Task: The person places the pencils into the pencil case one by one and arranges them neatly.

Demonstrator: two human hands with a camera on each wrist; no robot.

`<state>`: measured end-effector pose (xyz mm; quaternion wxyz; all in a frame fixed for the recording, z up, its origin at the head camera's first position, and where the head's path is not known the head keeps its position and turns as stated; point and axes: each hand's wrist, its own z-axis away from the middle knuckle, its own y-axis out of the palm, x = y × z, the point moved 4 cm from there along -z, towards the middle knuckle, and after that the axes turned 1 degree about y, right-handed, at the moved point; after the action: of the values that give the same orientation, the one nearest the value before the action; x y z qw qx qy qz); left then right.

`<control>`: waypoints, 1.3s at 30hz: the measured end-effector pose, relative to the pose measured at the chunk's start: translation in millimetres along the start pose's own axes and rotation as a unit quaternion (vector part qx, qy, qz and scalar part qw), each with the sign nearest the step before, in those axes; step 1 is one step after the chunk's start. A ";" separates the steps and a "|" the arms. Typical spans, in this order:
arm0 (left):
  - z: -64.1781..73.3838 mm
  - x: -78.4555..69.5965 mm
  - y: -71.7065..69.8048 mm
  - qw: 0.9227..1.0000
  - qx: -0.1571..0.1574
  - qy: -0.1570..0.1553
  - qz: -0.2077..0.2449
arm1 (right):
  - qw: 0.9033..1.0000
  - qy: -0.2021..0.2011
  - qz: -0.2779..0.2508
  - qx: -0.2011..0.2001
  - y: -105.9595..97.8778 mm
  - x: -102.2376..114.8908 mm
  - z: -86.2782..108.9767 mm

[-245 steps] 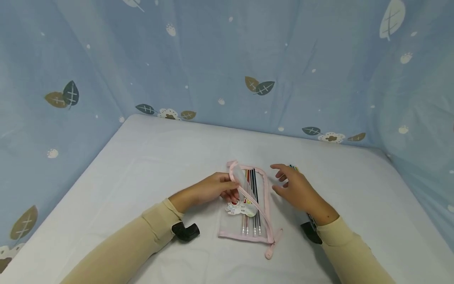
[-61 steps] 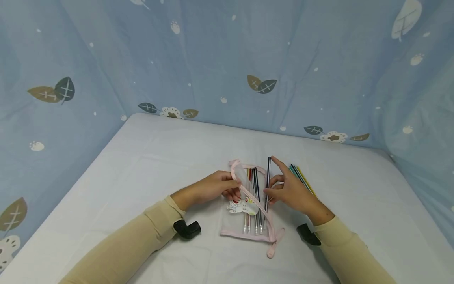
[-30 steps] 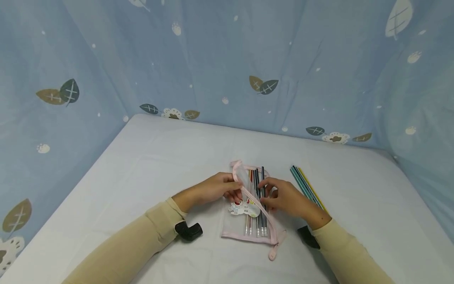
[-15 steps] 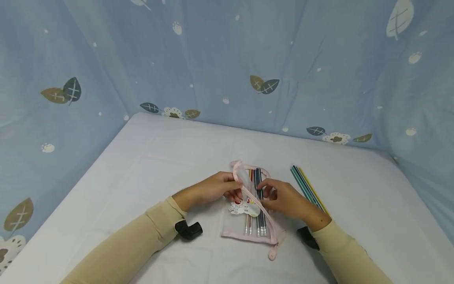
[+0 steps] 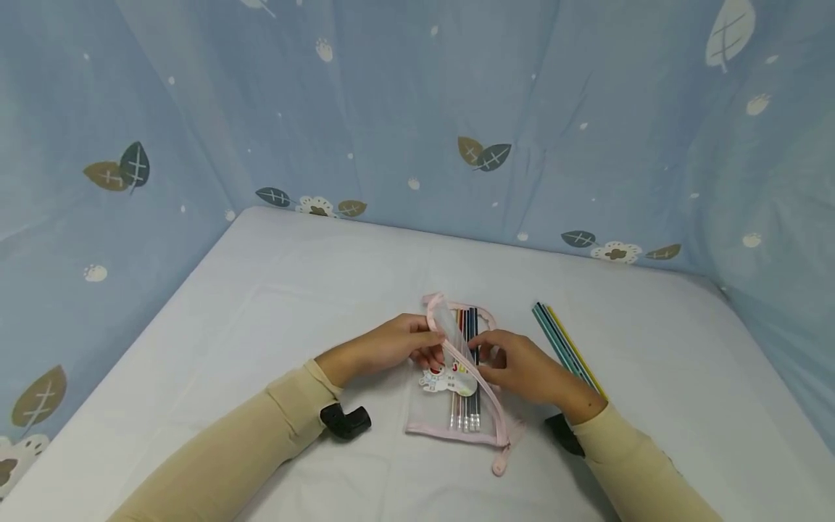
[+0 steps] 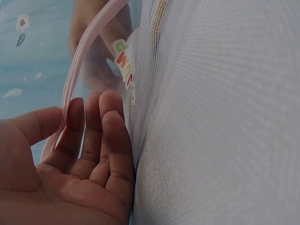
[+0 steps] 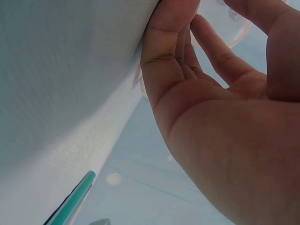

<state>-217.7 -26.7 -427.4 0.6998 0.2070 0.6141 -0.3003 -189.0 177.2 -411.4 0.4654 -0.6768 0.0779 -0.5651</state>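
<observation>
In the head view a clear mesh pencil pouch [image 5: 424, 417] with pink trim lies on the table, its zip side lifted open. My left hand [image 5: 398, 348] pinches the pink zip edge between thumb and index finger; the left wrist view shows the pink edge [image 6: 77, 61] there. Several pencils [image 5: 471, 417] lie side by side inside, pale ends toward me. My right hand [image 5: 525, 366] reaches in at the opening, bent fingers touching the rightmost dark pencils, thumb apart from the fingers. Its fingertips are partly hidden in the right wrist view.
Right of the pouch, several teal, dark and yellow pencils [image 5: 561, 337] lie bunched on the white table [image 5: 313, 283], partly under my right wrist. A pink zip pull [image 5: 499, 464] hangs off the pouch's lower right corner. Blue patterned curtain [image 5: 391, 109] surrounds the table.
My right hand brought a dark striped pencil from the right into the pouch and let it go. The pencils inside now sit closer together, shifted left. My left hand keeps its hold.
</observation>
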 end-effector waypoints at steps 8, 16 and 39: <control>1.2 -1.4 0.9 1.000 0.002 0.000 0.004 | 0.999 0.024 -0.002 -0.035 -6.4 1.3 2.4; -0.1 1.1 0.8 1.000 0.003 -0.002 0.005 | 0.994 0.036 0.026 -0.101 -21.2 -0.8 5.2; -0.5 -1.4 -0.3 1.000 0.004 -0.004 0.002 | 0.977 0.071 0.088 -0.179 -51.9 -17.0 11.0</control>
<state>-218.3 -26.4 -426.1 0.7023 0.2100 0.6095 -0.3019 -207.6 222.6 -385.0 0.3776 -0.6977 0.2697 -0.5458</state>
